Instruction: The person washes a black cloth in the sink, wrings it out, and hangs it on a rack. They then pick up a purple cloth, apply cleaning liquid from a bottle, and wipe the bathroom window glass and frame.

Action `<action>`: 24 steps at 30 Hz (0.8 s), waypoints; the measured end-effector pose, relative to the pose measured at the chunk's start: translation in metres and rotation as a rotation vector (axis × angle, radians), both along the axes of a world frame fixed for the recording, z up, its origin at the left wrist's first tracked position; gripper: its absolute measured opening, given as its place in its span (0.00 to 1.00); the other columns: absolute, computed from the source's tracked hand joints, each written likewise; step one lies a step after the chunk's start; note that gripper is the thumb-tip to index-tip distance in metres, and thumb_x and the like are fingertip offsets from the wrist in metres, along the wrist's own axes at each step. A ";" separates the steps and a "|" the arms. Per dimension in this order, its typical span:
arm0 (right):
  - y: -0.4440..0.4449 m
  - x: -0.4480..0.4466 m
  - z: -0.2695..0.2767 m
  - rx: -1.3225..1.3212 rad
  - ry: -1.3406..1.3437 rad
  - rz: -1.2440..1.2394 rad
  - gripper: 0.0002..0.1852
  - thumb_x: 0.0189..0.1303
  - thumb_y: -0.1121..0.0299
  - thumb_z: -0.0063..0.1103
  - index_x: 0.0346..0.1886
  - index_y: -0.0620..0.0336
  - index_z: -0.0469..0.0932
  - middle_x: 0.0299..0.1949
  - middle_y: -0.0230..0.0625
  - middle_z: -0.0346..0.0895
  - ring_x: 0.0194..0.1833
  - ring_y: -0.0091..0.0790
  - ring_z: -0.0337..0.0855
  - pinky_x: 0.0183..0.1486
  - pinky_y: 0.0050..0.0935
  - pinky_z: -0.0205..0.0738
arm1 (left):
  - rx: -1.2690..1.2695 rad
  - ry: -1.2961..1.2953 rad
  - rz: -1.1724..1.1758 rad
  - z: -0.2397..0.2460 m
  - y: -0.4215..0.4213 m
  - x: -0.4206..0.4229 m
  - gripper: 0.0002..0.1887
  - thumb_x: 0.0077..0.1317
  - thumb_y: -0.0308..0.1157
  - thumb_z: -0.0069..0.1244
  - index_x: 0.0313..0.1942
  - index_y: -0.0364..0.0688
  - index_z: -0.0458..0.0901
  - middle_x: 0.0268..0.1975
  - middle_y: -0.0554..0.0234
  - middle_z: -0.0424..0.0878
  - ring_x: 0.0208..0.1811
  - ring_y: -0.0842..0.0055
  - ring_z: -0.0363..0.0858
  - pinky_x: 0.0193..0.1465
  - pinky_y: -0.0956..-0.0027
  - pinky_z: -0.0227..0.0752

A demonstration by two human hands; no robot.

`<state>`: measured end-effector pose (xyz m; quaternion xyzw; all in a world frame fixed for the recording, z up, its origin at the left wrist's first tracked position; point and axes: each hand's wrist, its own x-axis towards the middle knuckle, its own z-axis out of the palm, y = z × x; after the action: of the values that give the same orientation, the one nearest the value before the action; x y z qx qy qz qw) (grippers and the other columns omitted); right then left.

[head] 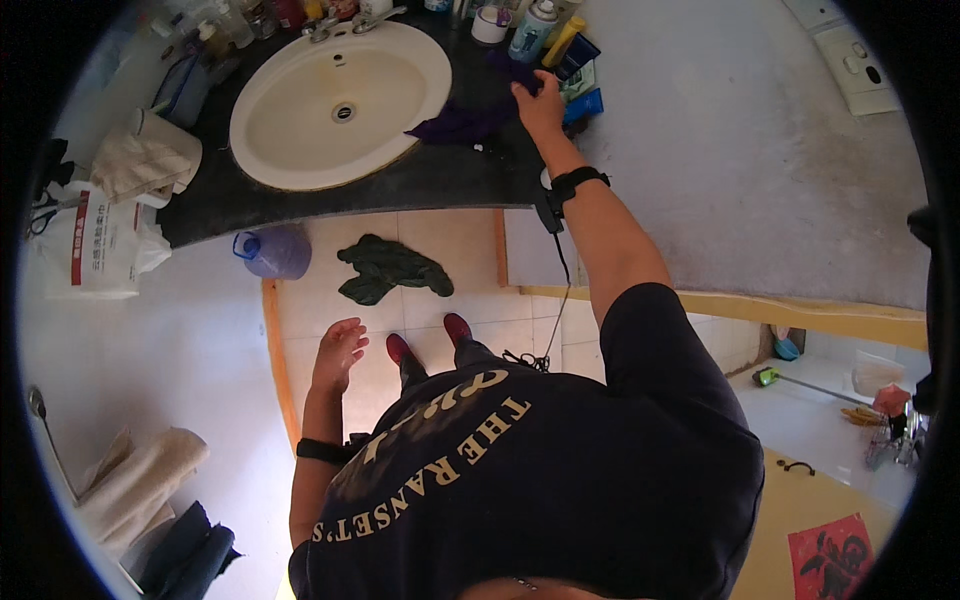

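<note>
My right hand (541,109) reaches over the right end of the black countertop (360,180), with thumb and fingers around part of a dark purple cloth (465,124). From there the cloth lies across the counter, and its pointed end rests on the rim of the oval white sink (255,161). Just beyond my fingers stand a spray can (532,34) and a yellow tube (564,41). Low in front of my body, my left hand (339,352) hangs in the air, fingers loosely apart and nothing in it.
Bottles crowd the back of the counter behind the faucet (322,30). A white container draped with a beige cloth (139,161) stands at left. On the tiled floor lie a dark green garment (390,270) and a bluish water jug (277,253). A cable (562,300) hangs from my right wrist strap.
</note>
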<state>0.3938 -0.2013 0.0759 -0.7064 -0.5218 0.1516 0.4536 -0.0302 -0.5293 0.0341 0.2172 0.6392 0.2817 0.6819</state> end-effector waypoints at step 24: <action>-0.053 -0.053 -0.034 -0.506 -0.611 0.346 0.25 0.60 0.48 0.63 0.60 0.38 0.76 0.64 0.38 0.65 0.68 0.51 0.60 0.65 0.56 0.64 | -0.061 -0.026 -0.188 -0.003 0.026 -0.005 0.20 0.65 0.39 0.55 0.55 0.41 0.76 0.47 0.64 0.81 0.46 0.76 0.80 0.50 0.70 0.69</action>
<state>0.3406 -0.2546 0.0423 -0.7099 -0.6892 0.1326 0.0586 -0.0350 -0.5031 0.0315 0.2516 0.6152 0.1999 0.7199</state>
